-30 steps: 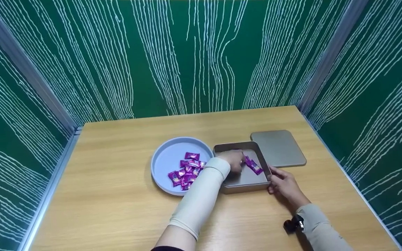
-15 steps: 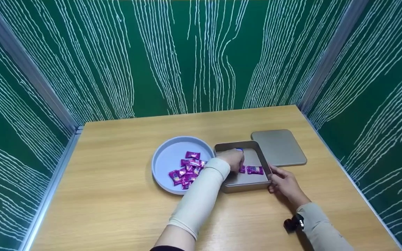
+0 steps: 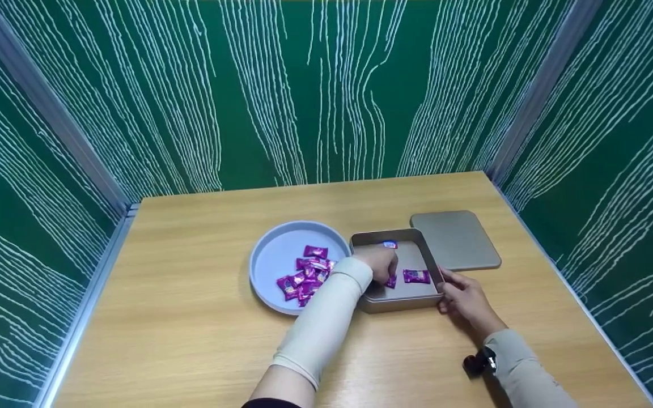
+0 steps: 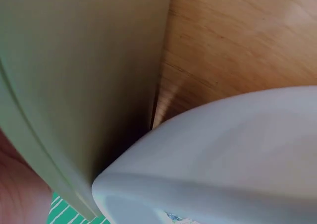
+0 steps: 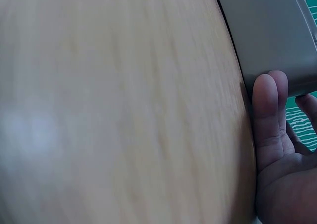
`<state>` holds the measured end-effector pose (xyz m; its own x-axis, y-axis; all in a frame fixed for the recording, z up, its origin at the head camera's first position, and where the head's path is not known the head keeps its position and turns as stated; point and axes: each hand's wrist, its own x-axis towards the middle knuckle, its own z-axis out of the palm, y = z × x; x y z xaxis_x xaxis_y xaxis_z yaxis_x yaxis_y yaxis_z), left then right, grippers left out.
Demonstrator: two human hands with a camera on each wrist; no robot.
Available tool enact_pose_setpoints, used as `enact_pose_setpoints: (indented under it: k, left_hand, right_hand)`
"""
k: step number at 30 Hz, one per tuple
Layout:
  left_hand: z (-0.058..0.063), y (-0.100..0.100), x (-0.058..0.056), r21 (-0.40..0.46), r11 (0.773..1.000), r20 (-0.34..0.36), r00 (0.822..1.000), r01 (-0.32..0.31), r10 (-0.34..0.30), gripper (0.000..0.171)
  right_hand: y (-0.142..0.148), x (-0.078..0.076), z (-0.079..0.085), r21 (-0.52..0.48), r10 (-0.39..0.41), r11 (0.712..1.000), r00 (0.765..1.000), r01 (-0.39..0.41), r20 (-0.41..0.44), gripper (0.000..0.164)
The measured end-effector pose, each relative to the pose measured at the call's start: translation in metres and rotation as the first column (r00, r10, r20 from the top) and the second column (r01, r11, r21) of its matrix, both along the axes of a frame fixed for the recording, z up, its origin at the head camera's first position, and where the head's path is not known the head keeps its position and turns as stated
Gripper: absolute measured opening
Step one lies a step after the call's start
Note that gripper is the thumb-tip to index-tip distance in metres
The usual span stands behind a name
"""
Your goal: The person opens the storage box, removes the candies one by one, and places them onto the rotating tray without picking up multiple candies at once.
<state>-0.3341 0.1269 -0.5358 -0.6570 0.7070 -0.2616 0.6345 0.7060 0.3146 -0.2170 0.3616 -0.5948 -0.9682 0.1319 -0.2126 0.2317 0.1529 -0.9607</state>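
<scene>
My left hand (image 3: 380,263) reaches down into an open metal tin (image 3: 397,305), fingers curled at a purple wrapped candy (image 3: 390,281) on its floor. A second purple candy (image 3: 415,276) lies flat to the right of the fingers. Toward the back of the tin sits a small blue and red packet (image 3: 390,245). With thumb and fingers, my right hand (image 3: 463,299) holds the tin's near right corner from outside; its fingertips (image 5: 266,87) press the wall in the right wrist view. The left wrist view shows the tin's outer side (image 4: 89,70) and only part of the left hand.
Left of the tin, a round pale-blue tray (image 3: 267,258) holds a pile of purple candies (image 3: 306,277), partly covered by the left sleeve. The flat metal lid (image 3: 456,241) lies behind and right of the tin. Green patterned walls (image 3: 355,90) enclose the wooden table (image 3: 196,283).
The two candies beside my left fingers have come apart: one now lies straight at the right, the other is nearer the front under the fingers. The blue packet has come into view.
</scene>
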Motion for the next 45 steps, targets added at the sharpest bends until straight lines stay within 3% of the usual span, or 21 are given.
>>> enact_pose_setpoints:
  k: [5, 9, 12, 16, 20, 29, 36, 45]
  left_hand:
    - [0.001, 0.0, -0.007, 0.03, 0.999, -0.004, 1.0, -0.017, 0.017, 0.016]
    - [-0.014, 0.003, -0.018, 0.053, 0.998, -0.035, 0.999, -0.037, 0.039, 0.02]
    - [-0.011, -0.001, -0.019, 0.075, 0.997, -0.042, 0.999, -0.02, 0.023, 0.02]
    - [0.015, -0.016, -0.009, 0.116, 0.993, -0.036, 0.999, 0.02, -0.016, 0.016]
    - [0.024, -0.028, -0.007, 0.157, 0.987, -0.029, 0.999, 0.024, -0.019, 0.018]
    - [0.028, -0.06, -0.013, 0.221, 0.975, 0.058, 0.998, -0.025, 0.012, 0.019]
    - [0.032, -0.083, -0.019, 0.264, 0.964, 0.058, 0.998, -0.02, 0.005, 0.028]
    - [0.037, -0.115, -0.021, 0.273, 0.958, 0.088, 0.994, -0.092, 0.07, 0.028]
  right_hand:
    - [0.001, 0.0, 0.001, -0.022, -0.001, 1.0, 1.0, 0.001, 0.002, 0.061]
    - [0.001, -0.001, 0.002, -0.014, -0.002, 1.0, 1.0, 0.002, 0.011, 0.061]
    - [0.002, -0.002, 0.003, -0.01, 0.004, 1.0, 1.0, -0.004, 0.017, 0.062]
    - [0.004, -0.002, 0.003, -0.011, -0.003, 1.0, 1.0, 0.004, 0.03, 0.062]
    - [0.004, -0.002, 0.003, -0.012, -0.006, 1.0, 0.999, 0.006, 0.037, 0.063]
    - [-0.001, 0.001, -0.002, -0.042, -0.012, 0.999, 0.999, 0.014, 0.041, 0.063]
    - [-0.001, 0.0, -0.001, 0.008, -0.012, 1.0, 1.0, 0.012, 0.007, 0.062]
    - [-0.003, -0.001, 0.003, 0.003, -0.005, 1.0, 1.0, 0.005, 0.015, 0.06]
